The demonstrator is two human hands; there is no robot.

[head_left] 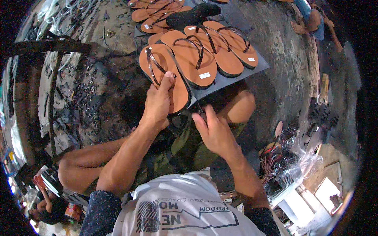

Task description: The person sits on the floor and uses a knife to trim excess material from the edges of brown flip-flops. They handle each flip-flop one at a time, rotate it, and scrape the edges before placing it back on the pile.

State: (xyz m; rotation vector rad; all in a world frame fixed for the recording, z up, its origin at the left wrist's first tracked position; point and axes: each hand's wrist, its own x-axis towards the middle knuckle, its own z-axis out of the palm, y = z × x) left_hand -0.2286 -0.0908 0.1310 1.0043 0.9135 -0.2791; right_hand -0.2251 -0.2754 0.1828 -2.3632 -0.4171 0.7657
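Note:
My left hand [158,101] grips a flip-flop [179,92] with a tan footbed, black sole edge and dark glossy straps. Its thumb lies on top by a strap end, and the other fingers are hidden underneath. Close to the lower right edge of that flip-flop is my right hand [214,128], closed around a thin dark object [199,108] whose kind I cannot make out. Beside the held one, more matching flip-flops [191,59] lie on a dark grey sheet [252,73], some bearing small white labels.
Further flip-flops [155,15] and a black shape [193,15] lie beyond the sheet. Dark scraps [84,88] litter the floor at left. Clear plastic bags [301,157] and a white box [297,206] stand at right. Another person's limbs [313,23] show at the top right.

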